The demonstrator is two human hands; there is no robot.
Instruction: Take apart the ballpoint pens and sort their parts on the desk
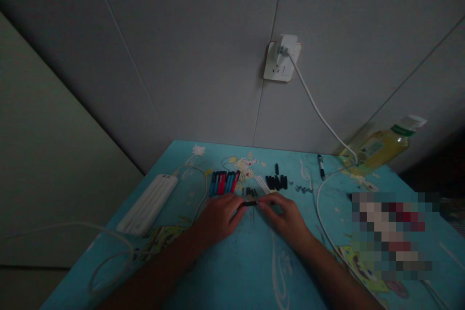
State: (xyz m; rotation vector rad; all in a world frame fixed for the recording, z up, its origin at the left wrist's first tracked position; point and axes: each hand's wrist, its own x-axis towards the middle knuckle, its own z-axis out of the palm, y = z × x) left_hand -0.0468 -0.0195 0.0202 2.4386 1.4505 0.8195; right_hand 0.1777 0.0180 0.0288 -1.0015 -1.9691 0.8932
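A short black pen part point(250, 203), like a pen barrel or grip, lies level between my two hands. My left hand point(220, 215) pinches its left end. At the other end, the fingertips of my right hand point(285, 210) close around what looks like a thin pale tip; its detail is too small to make out. Just beyond my left hand is a row of blue and red pens point(224, 181) with black ends. White thin tubes point(262, 184) lie behind the right fingers, beside several black pen pieces point(276, 182). Small dark bits point(250, 192) sit just past the held part.
A white power strip point(148, 203) with cables lies on the left of the blue table point(236, 271). Tiny grey pieces point(303, 189) and a black marker point(321, 167) are at right. A bottle of yellow liquid point(381, 147) stands near the wall socket's white cable point(312, 99).
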